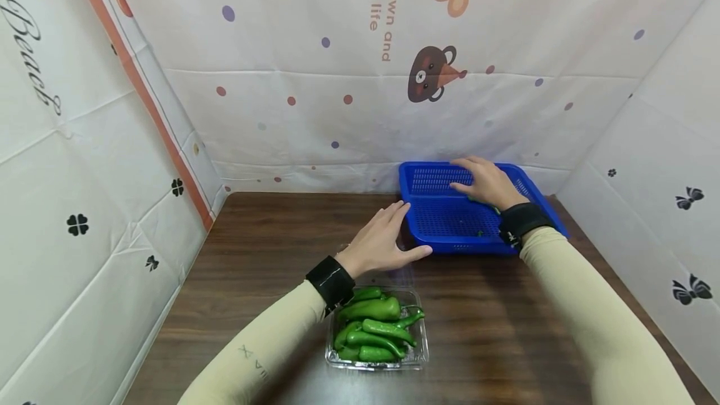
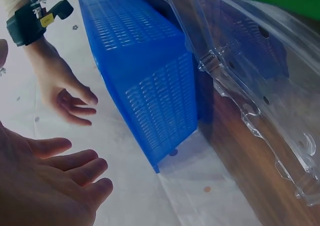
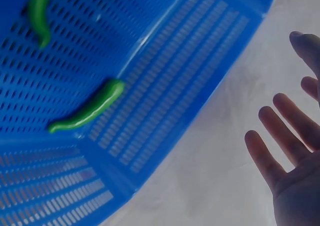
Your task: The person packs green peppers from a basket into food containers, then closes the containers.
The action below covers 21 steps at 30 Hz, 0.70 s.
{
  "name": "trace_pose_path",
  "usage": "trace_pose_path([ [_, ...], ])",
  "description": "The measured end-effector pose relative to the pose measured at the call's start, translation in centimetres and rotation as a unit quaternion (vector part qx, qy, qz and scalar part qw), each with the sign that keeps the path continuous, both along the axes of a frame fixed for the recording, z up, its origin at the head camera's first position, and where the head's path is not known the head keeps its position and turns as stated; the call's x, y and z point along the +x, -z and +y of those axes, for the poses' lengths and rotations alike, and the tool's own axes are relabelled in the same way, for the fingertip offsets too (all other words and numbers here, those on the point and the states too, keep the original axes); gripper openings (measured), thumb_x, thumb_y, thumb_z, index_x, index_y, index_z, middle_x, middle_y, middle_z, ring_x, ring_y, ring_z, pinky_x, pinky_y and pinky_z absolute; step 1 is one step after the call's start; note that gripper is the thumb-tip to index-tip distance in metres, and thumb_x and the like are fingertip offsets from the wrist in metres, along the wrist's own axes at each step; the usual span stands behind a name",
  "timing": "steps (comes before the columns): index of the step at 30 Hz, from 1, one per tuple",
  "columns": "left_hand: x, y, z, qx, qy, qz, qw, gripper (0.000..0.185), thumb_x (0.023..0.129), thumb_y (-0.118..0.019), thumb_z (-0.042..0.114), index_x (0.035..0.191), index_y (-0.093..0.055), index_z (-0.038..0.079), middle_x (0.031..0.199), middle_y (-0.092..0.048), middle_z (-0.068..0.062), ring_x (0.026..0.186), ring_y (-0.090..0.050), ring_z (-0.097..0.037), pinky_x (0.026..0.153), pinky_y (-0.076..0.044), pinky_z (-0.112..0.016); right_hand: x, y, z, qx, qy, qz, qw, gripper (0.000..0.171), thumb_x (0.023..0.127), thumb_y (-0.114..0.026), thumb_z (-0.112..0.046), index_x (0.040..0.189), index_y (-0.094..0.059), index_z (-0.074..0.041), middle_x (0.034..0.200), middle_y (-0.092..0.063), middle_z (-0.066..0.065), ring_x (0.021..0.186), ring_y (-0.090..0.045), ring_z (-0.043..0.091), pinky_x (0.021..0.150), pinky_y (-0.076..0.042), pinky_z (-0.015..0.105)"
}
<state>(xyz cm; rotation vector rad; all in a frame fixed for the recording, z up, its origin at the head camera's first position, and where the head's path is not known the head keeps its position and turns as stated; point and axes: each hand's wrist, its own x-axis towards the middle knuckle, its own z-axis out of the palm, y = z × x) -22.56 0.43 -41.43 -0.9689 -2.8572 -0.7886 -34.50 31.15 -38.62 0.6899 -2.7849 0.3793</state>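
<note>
My right hand point(image 1: 486, 183) hovers over the blue perforated basket point(image 1: 450, 246), fingers spread, holding nothing. Two green peppers show inside the basket in the right wrist view: one pepper point(image 3: 92, 108) lies along the foot of a side wall, the other pepper point(image 3: 39, 16) farther in on the floor. Between the basket and a clear plastic clamshell box point(image 1: 375, 365) my left hand point(image 1: 382, 245) is held out with straight fingers and thumb apart, also empty. Several green peppers point(image 1: 379, 330) fill the box. Its raised clear lid point(image 2: 260, 81) is partly hidden behind my left hand in the head view.
Both basket and box stand on a dark brown wooden table point(image 1: 253, 255). A white printed cloth point(image 1: 270, 124) hangs behind the basket, with more cloth at the left and right sides. Black bands point(image 1: 332, 283) circle both wrists.
</note>
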Motion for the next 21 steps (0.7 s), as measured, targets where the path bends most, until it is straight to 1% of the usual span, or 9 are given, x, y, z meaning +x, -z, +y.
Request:
trace_pose_path([
  [5, -0.5, 0.2, 0.4, -0.005, -0.002, 0.000, 1.0000, 0.100, 0.093, -0.055, 0.072, 0.164, -0.024, 0.009, 0.168, -0.027, -0.014, 0.155, -0.023, -0.025, 0.127, -0.015, -0.040, -0.7, 0.0, 1.2, 0.016, 0.024, -0.043, 0.999, 0.051, 0.094, -0.077, -0.020, 0.138, -0.061, -0.001, 0.137, -0.059, 0.028, 0.126, -0.054, 0.048, 0.099, -0.046, 0.067],
  [9, -0.8, 0.5, 0.7, -0.007, -0.004, 0.000, 1.0000, 0.097, 0.094, -0.056, 0.069, 0.163, -0.025, 0.008, 0.167, -0.028, -0.015, 0.155, -0.025, -0.026, 0.127, -0.016, -0.040, -1.4, 0.2, 1.9, 0.027, 0.038, -0.082, 0.996, 0.046, 0.096, -0.075, -0.019, 0.135, -0.063, 0.001, 0.131, -0.062, 0.028, 0.119, -0.058, 0.046, 0.095, -0.049, 0.064],
  [14, -1.1, 0.6, 0.9, -0.010, -0.008, 0.001, 0.9999, 0.094, 0.096, -0.056, 0.067, 0.163, -0.027, 0.007, 0.167, -0.029, -0.014, 0.154, -0.026, -0.026, 0.127, -0.017, -0.040, -2.4, 0.4, 2.8, 0.032, 0.045, -0.112, 0.992, 0.041, 0.097, -0.072, -0.015, 0.132, -0.064, 0.005, 0.122, -0.065, 0.029, 0.111, -0.061, 0.045, 0.089, -0.052, 0.062],
  [21, -1.3, 0.7, 1.4, -0.018, -0.009, 0.010, 0.9998, 0.092, 0.097, -0.055, 0.065, 0.162, -0.027, 0.006, 0.166, -0.030, -0.014, 0.154, -0.027, -0.027, 0.127, -0.016, -0.039, -3.2, 1.0, 4.0, 0.047, 0.070, -0.143, 0.986, 0.041, 0.097, -0.071, -0.015, 0.131, -0.063, 0.007, 0.120, -0.065, 0.031, 0.109, -0.063, 0.047, 0.089, -0.052, 0.061],
])
